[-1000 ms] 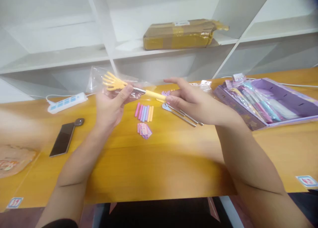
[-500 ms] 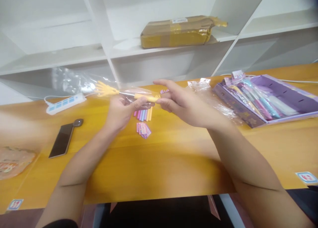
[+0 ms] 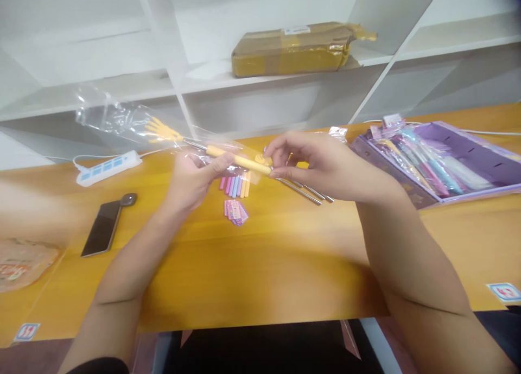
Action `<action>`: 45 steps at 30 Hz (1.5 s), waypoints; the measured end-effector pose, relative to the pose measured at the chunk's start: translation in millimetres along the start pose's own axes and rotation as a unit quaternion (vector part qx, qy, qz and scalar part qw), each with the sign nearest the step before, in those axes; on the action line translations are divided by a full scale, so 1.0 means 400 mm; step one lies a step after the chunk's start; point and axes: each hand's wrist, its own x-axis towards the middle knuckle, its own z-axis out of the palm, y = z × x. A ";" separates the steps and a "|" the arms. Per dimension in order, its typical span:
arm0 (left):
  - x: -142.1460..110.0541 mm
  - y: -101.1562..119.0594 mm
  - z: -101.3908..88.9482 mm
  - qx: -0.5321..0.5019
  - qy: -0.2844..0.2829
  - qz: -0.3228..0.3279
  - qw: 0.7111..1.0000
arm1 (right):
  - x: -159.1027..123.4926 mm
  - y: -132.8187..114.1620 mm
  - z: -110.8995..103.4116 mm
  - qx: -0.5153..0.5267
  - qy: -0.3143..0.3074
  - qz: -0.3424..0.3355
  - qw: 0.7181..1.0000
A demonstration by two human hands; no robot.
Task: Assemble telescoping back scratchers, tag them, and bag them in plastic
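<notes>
Above the wooden table (image 3: 260, 271) I hold a yellow back scratcher (image 3: 228, 156) with a hand-shaped head, lying inside a clear plastic sleeve (image 3: 118, 121). My left hand (image 3: 193, 176) grips the sleeve and the scratcher's handle near its middle. My right hand (image 3: 313, 165) pinches the handle's right end with thumb and fingertips. Under my hands lie several pastel sticks (image 3: 236, 187), a small pink packet (image 3: 236, 211) and metal rods (image 3: 309, 192).
A purple box (image 3: 468, 162) of wrapped pastel items sits at right. A black phone (image 3: 101, 227) and a white power strip (image 3: 108, 168) lie at left. White shelving at the back holds a brown taped parcel (image 3: 297, 48).
The scratcher has slid leftward, deeper into the clear sleeve, which now stretches out to the left. My right hand went from open fingers to a pinch on the handle end.
</notes>
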 end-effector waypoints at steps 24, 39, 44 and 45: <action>-0.021 -0.018 0.011 0.025 -0.083 -0.052 0.995 | 0.000 -0.026 0.003 -0.051 -0.018 -0.154 0.987; -0.028 -0.007 0.043 0.023 -0.215 -0.084 0.973 | 0.017 -0.023 0.024 -0.057 0.037 -0.194 0.979; -0.038 -0.005 0.053 0.011 -0.253 -0.119 0.960 | 0.021 -0.026 0.043 -0.033 0.055 -0.153 0.986; -0.040 -0.006 0.054 0.006 -0.249 -0.126 0.960 | 0.021 -0.028 0.045 -0.035 0.062 -0.144 0.987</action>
